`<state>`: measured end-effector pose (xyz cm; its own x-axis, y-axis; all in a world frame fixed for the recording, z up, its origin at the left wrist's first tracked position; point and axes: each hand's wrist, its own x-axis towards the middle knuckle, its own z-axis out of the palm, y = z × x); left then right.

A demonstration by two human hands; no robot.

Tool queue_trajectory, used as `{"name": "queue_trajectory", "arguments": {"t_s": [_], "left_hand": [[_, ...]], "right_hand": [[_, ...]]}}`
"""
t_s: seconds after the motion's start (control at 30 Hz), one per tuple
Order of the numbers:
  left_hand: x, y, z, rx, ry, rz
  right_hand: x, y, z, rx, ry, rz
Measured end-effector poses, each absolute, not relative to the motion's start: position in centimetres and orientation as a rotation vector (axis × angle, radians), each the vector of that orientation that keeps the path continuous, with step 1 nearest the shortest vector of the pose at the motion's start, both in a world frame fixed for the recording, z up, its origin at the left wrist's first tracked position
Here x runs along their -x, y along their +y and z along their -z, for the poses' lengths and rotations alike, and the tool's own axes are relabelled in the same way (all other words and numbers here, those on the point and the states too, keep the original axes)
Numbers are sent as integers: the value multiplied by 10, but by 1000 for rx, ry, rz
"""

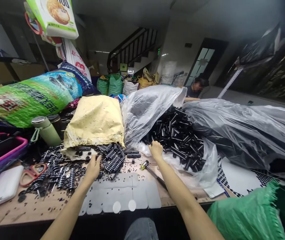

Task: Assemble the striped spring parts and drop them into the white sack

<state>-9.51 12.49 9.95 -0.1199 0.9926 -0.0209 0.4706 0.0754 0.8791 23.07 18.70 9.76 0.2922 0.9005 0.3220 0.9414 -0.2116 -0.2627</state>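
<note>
Your right hand (pixel 155 150) curls its fingers beside the black tubes (pixel 179 133), which sit in an open clear bag (pixel 142 111), likely for easy reach, and your left hand (pixel 93 166) bends its fingers by the checked rollers (pixel 114 161), but I can't tell if either grips anything.

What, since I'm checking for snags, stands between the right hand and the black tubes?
Nothing visible: the right hand is at the near left edge of the black tubes. The clear plastic bag lies open around them.

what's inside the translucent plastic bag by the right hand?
Loose black tube-like parts, heaped at the open mouth of the bag. Anything deeper is hidden beneath the heap.
</note>
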Motion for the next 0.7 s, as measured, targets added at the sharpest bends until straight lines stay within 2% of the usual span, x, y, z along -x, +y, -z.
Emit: {"name": "queue_trajectory", "arguments": {"t_s": [0.1,0.23,0.4,0.57,0.7], "left_hand": [[61,101,-102,-958,1390,-1124],[8,84,-110,-743,1161,-1096],[8,80,-117,-741,1046,-1108],[41,64,-121,-1006,1043,-868],[47,52,-127,-974,967,-1000]], "right_hand": [[-211,147,-102,2027,-1713,178],[-161,83,-94,1794,-1851,178],[-125,36,-110,1219,-2034,62],[-127,44,-152,1169,-2405,-212],[-120,48,-154,1168,-2393,-417]]}}
